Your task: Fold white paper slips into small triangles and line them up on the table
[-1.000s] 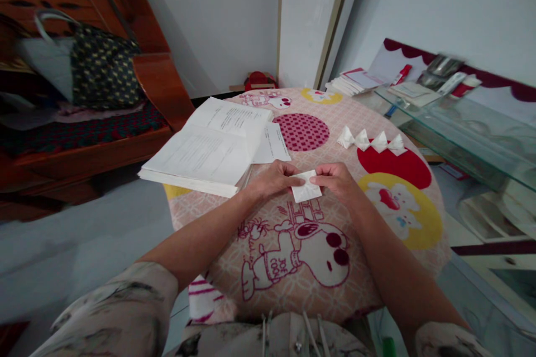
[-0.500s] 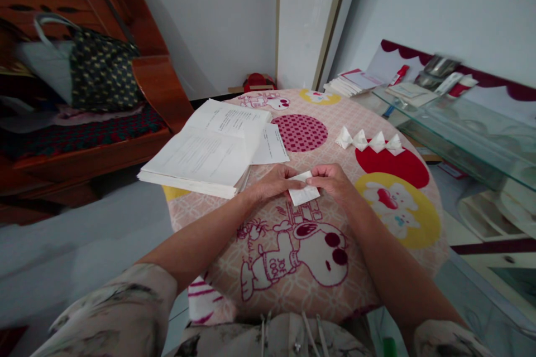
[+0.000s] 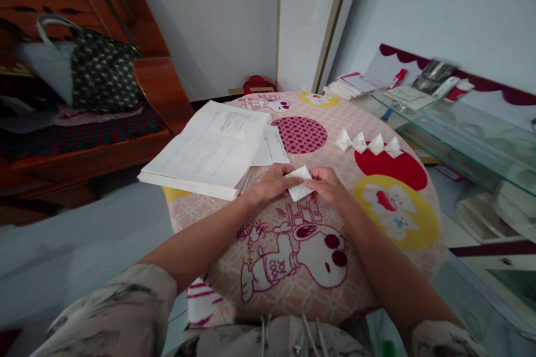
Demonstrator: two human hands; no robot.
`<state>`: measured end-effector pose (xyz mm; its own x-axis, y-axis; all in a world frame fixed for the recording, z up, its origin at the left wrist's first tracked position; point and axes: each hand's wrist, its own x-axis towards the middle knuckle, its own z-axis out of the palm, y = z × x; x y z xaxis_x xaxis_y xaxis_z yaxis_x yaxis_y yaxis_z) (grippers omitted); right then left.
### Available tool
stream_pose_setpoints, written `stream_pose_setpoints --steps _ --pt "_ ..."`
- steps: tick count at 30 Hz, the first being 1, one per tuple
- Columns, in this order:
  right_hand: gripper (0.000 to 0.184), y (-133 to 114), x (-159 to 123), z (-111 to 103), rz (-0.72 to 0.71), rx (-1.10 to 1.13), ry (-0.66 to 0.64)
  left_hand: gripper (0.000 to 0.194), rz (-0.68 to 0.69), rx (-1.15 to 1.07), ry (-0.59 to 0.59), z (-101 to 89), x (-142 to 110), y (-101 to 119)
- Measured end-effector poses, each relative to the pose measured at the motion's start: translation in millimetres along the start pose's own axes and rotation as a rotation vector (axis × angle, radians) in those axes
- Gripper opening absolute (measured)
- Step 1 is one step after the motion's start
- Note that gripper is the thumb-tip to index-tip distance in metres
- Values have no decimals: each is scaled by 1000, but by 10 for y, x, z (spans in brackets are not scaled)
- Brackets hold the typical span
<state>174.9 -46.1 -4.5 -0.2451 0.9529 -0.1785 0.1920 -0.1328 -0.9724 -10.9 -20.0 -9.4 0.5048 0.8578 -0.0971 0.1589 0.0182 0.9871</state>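
A small square of folded white paper (image 3: 300, 189) is held between my two hands above the near middle of the round table. My left hand (image 3: 274, 181) grips its left side, thumb laid across the front. On the right edge, my right hand (image 3: 329, 183) pinches the same paper between thumb and fingers. The fingers behind the paper are mostly hidden. Several folded white paper shapes (image 3: 377, 145) with pointed tops stand in a row farther off to the right.
A thick open book (image 3: 201, 150) lies at the table's left, with a loose printed sheet (image 3: 272, 146) beside it. The patterned tablecloth (image 3: 293, 279) covers the table. A glass shelf (image 3: 460, 128) borders the right side; a wooden bench (image 3: 159, 89) with bags stands at left.
The folded paper has turned a little in my hands and shifted slightly left. My right hand has moved slightly with it. The row of paper shapes stays where it was.
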Motion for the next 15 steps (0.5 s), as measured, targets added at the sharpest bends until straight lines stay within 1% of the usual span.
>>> stream_pose_setpoints --steps 8,12,15 --pt "15 -8 -44 -28 -3 59 16 22 20 -159 -18 -28 18 -86" --pt "17 13 -81 -137 2 71 25 19 -1 -190 18 -40 10 -49" --pt "18 15 -97 -245 -36 90 31 18 -14 -191 49 -58 9 -16"
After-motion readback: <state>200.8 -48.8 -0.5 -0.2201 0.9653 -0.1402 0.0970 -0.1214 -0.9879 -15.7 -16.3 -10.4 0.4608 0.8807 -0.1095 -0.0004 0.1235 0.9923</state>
